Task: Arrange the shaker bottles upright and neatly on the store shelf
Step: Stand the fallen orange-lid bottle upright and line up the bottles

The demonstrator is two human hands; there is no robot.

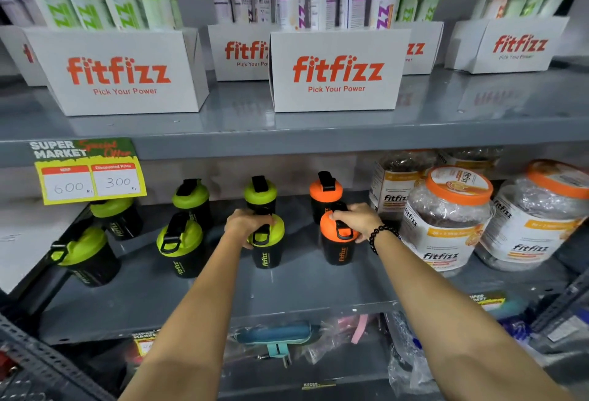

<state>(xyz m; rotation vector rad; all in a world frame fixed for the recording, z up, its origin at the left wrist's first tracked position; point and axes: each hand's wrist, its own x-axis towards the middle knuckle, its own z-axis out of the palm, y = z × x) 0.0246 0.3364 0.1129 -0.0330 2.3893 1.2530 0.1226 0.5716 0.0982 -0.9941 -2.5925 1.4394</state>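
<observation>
— Where were the hands at that point?

— Both were on the middle grey metal shelf [287, 292]. The left hand [247, 224] was clamped over the lime-green lid of a black plastic shaker bottle [267, 252], and the right hand [355, 220] was closed the same way on the orange-lidded black plastic shaker bottle [339, 247]. Both bottles stood upright under the palms.

— And the others?

— Just behind the right hand stood a second orange-lidded shaker [325, 198]; behind the left, another green-lidded one [260, 195]. Further out past the left hand, four more green-lidded shakers [180, 243] stood in two loose rows, the outermost looking tilted, though the wide lens may have caused that.

— How would they handle?

— Probably light and likely empty, stiff plastic, not fragile. The smooth bodies could slip and the narrow bases tip easily, so gripping the lid from above, or the flip-cap loop, seemed the surest hold.
</observation>
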